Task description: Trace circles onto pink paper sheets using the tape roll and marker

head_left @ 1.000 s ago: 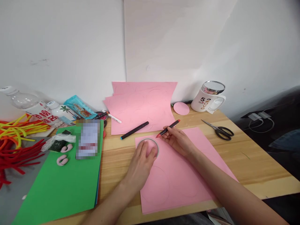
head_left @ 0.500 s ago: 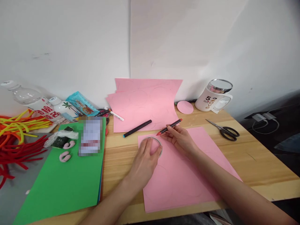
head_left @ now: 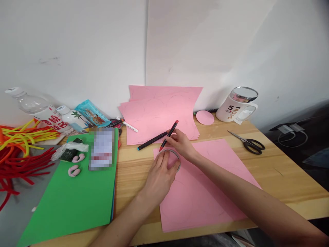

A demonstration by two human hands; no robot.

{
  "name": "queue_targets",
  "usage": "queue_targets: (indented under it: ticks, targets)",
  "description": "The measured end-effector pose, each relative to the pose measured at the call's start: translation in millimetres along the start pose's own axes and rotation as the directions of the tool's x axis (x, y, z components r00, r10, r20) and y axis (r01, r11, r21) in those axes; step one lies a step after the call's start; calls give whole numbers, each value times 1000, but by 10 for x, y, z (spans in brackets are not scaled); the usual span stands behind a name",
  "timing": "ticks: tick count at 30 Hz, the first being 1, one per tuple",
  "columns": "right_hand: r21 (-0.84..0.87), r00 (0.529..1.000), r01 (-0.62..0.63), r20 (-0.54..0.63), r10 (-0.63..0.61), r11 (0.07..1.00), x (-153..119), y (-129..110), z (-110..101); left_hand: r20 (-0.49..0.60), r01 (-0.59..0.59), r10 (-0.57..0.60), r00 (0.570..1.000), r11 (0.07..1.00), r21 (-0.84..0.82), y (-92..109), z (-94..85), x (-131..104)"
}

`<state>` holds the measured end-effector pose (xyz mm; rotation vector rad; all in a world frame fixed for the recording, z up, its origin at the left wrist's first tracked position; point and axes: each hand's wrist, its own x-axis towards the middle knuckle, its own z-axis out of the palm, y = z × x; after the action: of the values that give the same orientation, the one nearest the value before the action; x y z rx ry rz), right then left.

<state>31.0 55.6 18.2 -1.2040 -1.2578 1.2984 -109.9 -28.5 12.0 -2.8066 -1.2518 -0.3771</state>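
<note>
My left hand (head_left: 159, 178) presses a round ring with a pale grey rim (head_left: 178, 157) flat against the far left corner of a pink sheet (head_left: 205, 195). Its fingers curl over the ring, hiding the left side; pink shows through the middle. In my right hand (head_left: 182, 144) is a black pen with red ends (head_left: 171, 132), pinched between thumb and fingers. The pen leans to the right, its red tip at the far edge of the ring. Faint curved lines mark the sheet around both hands.
Behind lie more pink sheets (head_left: 164, 109) with drawn circles and a black marker (head_left: 151, 141). Scissors (head_left: 250, 144), a white mug (head_left: 232, 106) and a pink paper disc (head_left: 205, 117) are at right. Green paper (head_left: 79, 202), a phone (head_left: 102, 151) and fuzzy sticks (head_left: 31, 164) fill the left.
My right hand has moved left along the ring's far edge, and the pen stands steeper. My left hand keeps its hold on the ring. The whole view has shifted slightly.
</note>
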Motion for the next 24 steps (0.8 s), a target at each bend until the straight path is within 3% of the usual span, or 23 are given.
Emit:
queue_targets:
  ticks: [14,19,24]
  targets:
    - [-91,997,52,68,-46,994,53,19,38,-8,-19,19,1000,1000,13,-9,1,8]
    - [-170,998,65,13,-64,983,90,53,-65,8,-13,12,1000,1000,6,-2,-16,19]
    - [-223,996,3,-81,-22,975,62,66,-204,32,-11,11,999,1000,20,3,-36,29]
